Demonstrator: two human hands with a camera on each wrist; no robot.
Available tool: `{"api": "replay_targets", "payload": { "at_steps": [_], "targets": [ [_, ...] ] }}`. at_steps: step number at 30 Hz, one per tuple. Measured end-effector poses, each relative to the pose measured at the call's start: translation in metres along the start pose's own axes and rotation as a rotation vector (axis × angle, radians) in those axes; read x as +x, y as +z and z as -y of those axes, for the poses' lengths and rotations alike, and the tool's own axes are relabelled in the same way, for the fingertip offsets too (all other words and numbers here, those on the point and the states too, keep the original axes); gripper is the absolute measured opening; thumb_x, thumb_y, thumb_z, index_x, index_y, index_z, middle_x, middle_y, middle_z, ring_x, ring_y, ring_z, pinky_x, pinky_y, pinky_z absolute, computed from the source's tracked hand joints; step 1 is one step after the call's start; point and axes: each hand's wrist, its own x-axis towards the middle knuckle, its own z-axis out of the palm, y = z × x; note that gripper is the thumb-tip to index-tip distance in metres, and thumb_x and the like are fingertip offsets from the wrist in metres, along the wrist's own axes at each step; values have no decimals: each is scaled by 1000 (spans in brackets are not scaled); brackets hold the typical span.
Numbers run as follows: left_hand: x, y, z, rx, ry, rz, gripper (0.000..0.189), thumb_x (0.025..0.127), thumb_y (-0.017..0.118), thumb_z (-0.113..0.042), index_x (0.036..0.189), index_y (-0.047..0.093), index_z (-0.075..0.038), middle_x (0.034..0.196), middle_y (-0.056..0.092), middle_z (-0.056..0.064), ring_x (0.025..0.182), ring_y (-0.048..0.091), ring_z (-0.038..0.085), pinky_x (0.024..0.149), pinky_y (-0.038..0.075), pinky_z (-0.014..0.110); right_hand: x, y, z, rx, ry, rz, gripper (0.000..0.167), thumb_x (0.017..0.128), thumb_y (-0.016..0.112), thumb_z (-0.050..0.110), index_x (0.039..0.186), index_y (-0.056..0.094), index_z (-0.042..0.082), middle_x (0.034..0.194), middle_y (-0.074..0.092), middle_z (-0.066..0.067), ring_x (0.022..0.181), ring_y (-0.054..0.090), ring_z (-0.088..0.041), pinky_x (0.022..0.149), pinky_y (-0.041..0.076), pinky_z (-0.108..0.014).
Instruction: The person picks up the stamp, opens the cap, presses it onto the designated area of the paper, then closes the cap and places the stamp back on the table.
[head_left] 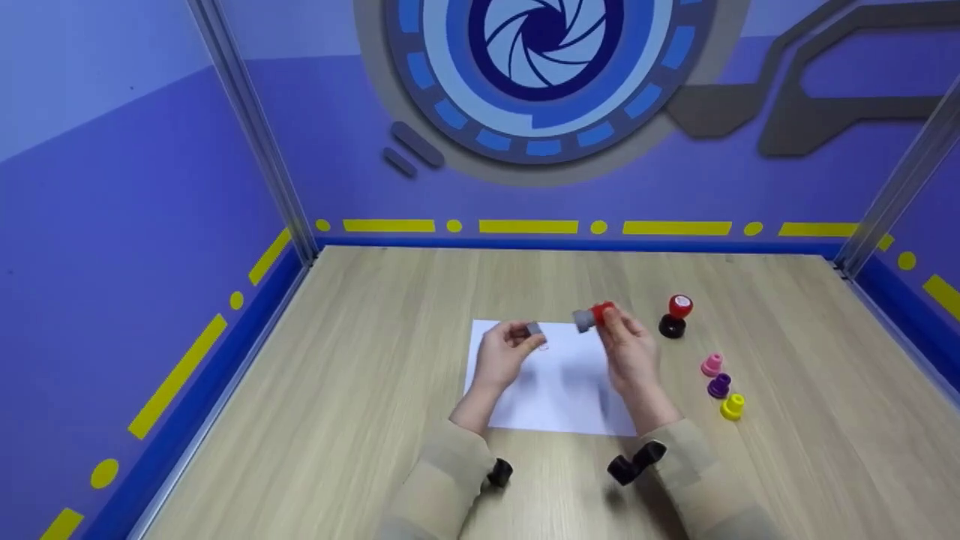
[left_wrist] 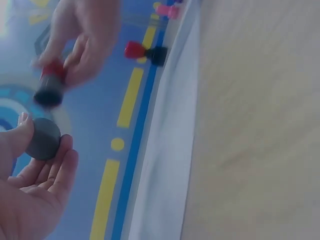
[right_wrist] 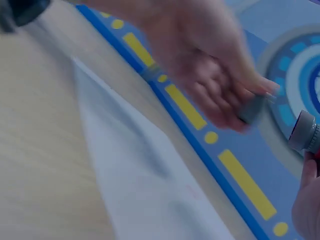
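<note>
Over the white paper, my left hand pinches a round grey cap between thumb and fingers. The cap's flat disc face shows in the left wrist view. To the right, my right hand holds a self-inking-style stamp with a red handle and a grey end tilted toward the left hand. Its grey rim appears at the right edge of the right wrist view. Cap and stamp are apart. A faint pinkish mark is on the paper.
Right of the paper stands a red-and-black stamp. Nearer me are small pink, purple and yellow stamps in a row. The wooden table is bounded by blue panels.
</note>
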Motion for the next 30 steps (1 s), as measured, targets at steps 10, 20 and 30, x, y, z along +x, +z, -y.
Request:
{"api": "replay_targets", "payload": {
  "at_steps": [10,20,30],
  "targets": [
    [5,-18,3,35,-47,-36,31,90,80,-12,118,72,0,113,74,14,101,69,18,88,61,27,25,-24,12,-475,-93,-96,48,92,78,19,132,65,-4,93,73,15,93,68,0,88,57,-13],
    [8,-23,6,62,-74,-74,33,90,80,-13,121,72,-2,118,73,14,106,70,22,93,61,30,50,-34,0,-1042,-112,-13,36,91,81,20,121,74,2,113,74,-17,97,64,-17,78,49,-15],
    [10,-25,7,68,-54,-87,33,90,80,-13,120,72,-1,117,73,15,105,70,22,91,61,30,48,-34,-11,-1126,-123,55,39,87,84,19,120,73,1,112,75,-20,101,69,-25,76,50,-14]
  ]
}}
